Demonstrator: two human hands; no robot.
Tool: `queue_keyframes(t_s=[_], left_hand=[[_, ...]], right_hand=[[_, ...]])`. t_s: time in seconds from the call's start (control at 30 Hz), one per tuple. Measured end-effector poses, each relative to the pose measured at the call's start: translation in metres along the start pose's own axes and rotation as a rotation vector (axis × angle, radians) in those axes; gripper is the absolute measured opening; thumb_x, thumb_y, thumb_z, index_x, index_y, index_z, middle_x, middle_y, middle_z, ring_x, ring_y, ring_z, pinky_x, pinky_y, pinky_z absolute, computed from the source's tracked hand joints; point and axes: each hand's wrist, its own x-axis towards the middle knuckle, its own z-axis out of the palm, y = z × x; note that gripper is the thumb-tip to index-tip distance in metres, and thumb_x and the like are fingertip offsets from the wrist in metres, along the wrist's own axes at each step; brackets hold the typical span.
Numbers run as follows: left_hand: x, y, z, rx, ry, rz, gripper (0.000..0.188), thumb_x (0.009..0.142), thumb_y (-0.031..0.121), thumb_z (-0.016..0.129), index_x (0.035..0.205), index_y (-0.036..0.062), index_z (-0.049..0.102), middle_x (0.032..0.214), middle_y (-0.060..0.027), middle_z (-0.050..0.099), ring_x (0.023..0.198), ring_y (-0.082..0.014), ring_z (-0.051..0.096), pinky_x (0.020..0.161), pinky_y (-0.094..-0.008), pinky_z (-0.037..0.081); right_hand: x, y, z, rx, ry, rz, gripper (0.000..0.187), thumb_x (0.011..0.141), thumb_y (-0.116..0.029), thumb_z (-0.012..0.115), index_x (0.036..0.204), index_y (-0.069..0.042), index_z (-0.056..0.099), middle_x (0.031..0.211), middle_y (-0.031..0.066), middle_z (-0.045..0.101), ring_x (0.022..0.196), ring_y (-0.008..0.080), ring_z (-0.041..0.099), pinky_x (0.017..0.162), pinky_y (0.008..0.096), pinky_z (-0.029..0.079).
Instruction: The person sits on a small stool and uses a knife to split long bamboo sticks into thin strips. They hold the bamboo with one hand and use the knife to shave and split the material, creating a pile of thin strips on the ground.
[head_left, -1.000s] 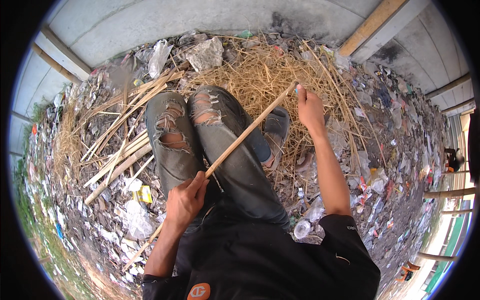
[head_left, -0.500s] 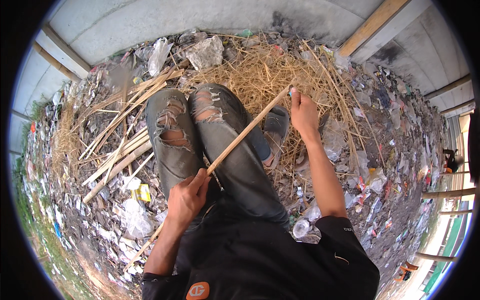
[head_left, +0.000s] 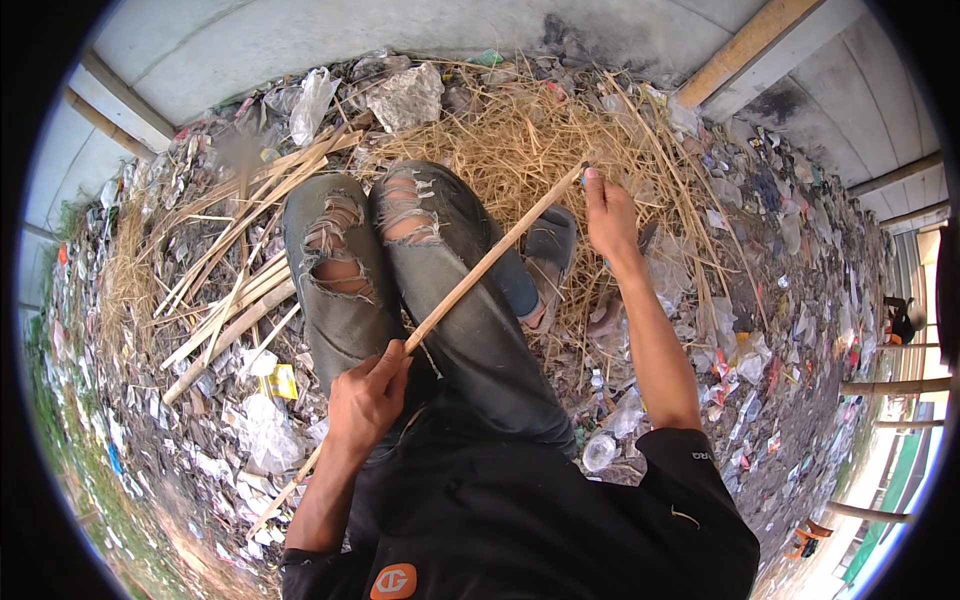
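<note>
A long thin bamboo strip [head_left: 480, 270] runs diagonally across my knees, which are in torn grey jeans [head_left: 400, 270]. My left hand [head_left: 365, 400] grips the strip near its lower part, just above my lap. My right hand [head_left: 610, 220] is stretched out ahead and closed on the strip's far end, over a pile of dry straw [head_left: 520, 140]. The strip's near tail sticks out past my left forearm toward the ground.
Several more split bamboo strips [head_left: 240, 270] lie in a heap at my left. Plastic litter and wrappers [head_left: 250, 420] cover the ground all around. A clear plastic bottle [head_left: 615, 435] lies by my right hip. A concrete wall [head_left: 300, 40] rises ahead.
My right hand has slid slightly left and up along the strip's far end. My left hand keeps its grip in about the same place.
</note>
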Motion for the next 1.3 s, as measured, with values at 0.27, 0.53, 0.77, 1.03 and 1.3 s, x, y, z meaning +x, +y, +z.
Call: queue_keyframes(t_s=[0.27,0.53,0.77,1.03,1.3], left_hand=[[0.003,0.003,0.002,0.053,-0.01,0.006,0.027,0.092,0.019,0.076,0.118,0.0092,0.073,0.072,-0.0134,0.067,0.059,-0.0361,0.066,0.053,-0.0466,0.051],[-0.006,-0.005,0.004,0.13,0.035,0.028,0.027,0.093,0.021,0.075,0.118,0.0126,0.073,0.072,-0.0105,0.066,0.058,-0.0347,0.066,0.051,-0.0469,0.05],[-0.007,-0.005,0.004,0.175,0.053,0.051,0.028,0.093,0.022,0.075,0.12,0.0143,0.072,0.072,-0.009,0.065,0.057,-0.0346,0.065,0.051,-0.0471,0.051],[-0.006,-0.002,0.008,0.16,0.066,0.042,0.027,0.094,0.022,0.074,0.12,0.0132,0.072,0.073,-0.0095,0.066,0.057,-0.0345,0.066,0.051,-0.047,0.051],[-0.006,-0.002,0.005,0.129,0.053,0.044,0.028,0.094,0.021,0.074,0.12,0.0113,0.071,0.072,-0.0099,0.065,0.059,-0.0338,0.066,0.051,-0.0465,0.051]], right_hand=[[-0.06,-0.033,0.02,0.222,-0.38,-0.449,0.049,0.109,-0.044,0.051,0.118,-0.003,0.076,0.061,0.0103,0.058,0.059,0.0184,0.055,0.061,0.0361,0.046],[-0.013,-0.014,-0.041,0.212,-0.055,-0.199,0.041,0.097,-0.042,0.071,0.097,-0.002,0.067,0.062,-0.0045,0.043,0.057,0.0074,0.041,0.053,0.0268,0.034],[-0.006,-0.015,-0.011,0.12,0.076,-0.341,0.033,0.089,-0.028,0.083,0.105,-0.002,0.072,0.068,0.0007,0.059,0.057,0.0086,0.046,0.053,0.0291,0.038],[-0.042,-0.039,0.009,0.075,0.067,-0.491,0.017,0.093,-0.016,0.074,0.104,-0.003,0.071,0.072,0.0131,0.07,0.062,0.0271,0.069,0.06,0.037,0.053],[-0.064,-0.046,0.005,0.349,-0.138,-0.109,0.026,0.103,-0.027,0.061,0.105,-0.002,0.063,0.081,0.0087,0.069,0.064,0.0182,0.063,0.061,0.0339,0.049]])
